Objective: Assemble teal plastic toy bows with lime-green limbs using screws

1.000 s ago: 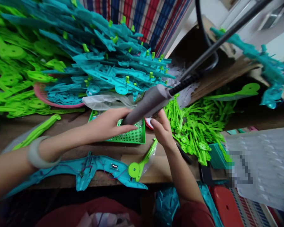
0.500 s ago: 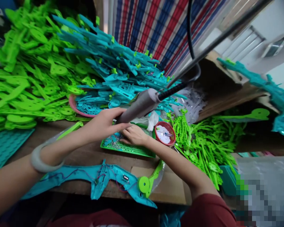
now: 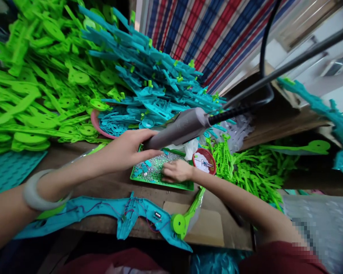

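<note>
My left hand (image 3: 134,150), a bangle at its wrist, is wrapped round a grey powered screwdriver (image 3: 178,129), held tilted above the worktable; its tip is hidden. Below it lies a green perforated basket (image 3: 160,185) with many small screws (image 3: 154,171) and a few teal pieces. My right hand (image 3: 177,171) is in the right part of this basket, fingers curled together; whatever they hold is hidden. Closer to me a long teal bow-shaped plastic shell (image 3: 105,208) lies with its wiring showing. A lime-green arm with a round disc (image 3: 177,223) sits at its right end.
Lime-green parts (image 3: 25,99) are heaped at the left, teal shells (image 3: 160,87) at the back. A red basket (image 3: 212,161) stands right of the screws, beside more green parts (image 3: 246,179). A metal rod and cable (image 3: 291,68) cross the upper right. Cardboard (image 3: 208,226) lies in front.
My right hand has moved right within the basket, away from the screwdriver, and its fingers are more curled. My left hand keeps hold of the screwdriver. The whole view has shifted slightly.
</note>
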`<state>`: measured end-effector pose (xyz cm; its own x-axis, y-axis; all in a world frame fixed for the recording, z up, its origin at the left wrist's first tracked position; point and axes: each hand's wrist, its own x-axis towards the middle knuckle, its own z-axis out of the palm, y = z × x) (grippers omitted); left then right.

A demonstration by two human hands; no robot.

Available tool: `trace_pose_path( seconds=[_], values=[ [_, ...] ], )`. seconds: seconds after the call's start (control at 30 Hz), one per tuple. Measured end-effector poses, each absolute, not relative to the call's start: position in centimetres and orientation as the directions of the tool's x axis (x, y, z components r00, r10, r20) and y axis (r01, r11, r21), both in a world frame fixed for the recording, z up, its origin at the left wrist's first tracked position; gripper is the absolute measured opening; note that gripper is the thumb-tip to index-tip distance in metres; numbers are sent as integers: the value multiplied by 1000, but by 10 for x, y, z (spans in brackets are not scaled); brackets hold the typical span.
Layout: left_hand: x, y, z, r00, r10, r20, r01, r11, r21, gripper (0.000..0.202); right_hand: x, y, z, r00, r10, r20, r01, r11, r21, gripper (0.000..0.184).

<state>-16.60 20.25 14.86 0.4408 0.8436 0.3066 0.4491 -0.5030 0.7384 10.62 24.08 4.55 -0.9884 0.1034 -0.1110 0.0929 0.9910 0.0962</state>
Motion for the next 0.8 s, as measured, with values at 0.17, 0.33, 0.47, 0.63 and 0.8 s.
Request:
trace_pose_path(
  seconds=[0.17, 0.33, 0.47, 0.63, 0.8],
  values=[
    [-170, 200, 153, 389, 864, 319, 478, -485, 733, 41, 94, 244, 46, -976, 169, -140, 151, 980, 131, 34],
    [-170, 195, 153, 406, 866, 291, 482, -474, 737, 42, 94, 247, 48, -977, 124, -172, 107, 989, 103, 37],
    [-167, 190, 151, 425, 853, 304, 455, -491, 743, 41, 98, 251, 55, -945, 283, -162, 254, 950, 181, 36],
    [-164, 185, 153, 465, 829, 312, 434, -520, 736, 40, 110, 246, 64, -978, 143, -152, 120, 981, 153, 41],
    [-160, 181, 156, 470, 837, 280, 462, -504, 730, 36, 104, 249, 58, -971, 154, -184, 131, 982, 134, 44]
  ],
)
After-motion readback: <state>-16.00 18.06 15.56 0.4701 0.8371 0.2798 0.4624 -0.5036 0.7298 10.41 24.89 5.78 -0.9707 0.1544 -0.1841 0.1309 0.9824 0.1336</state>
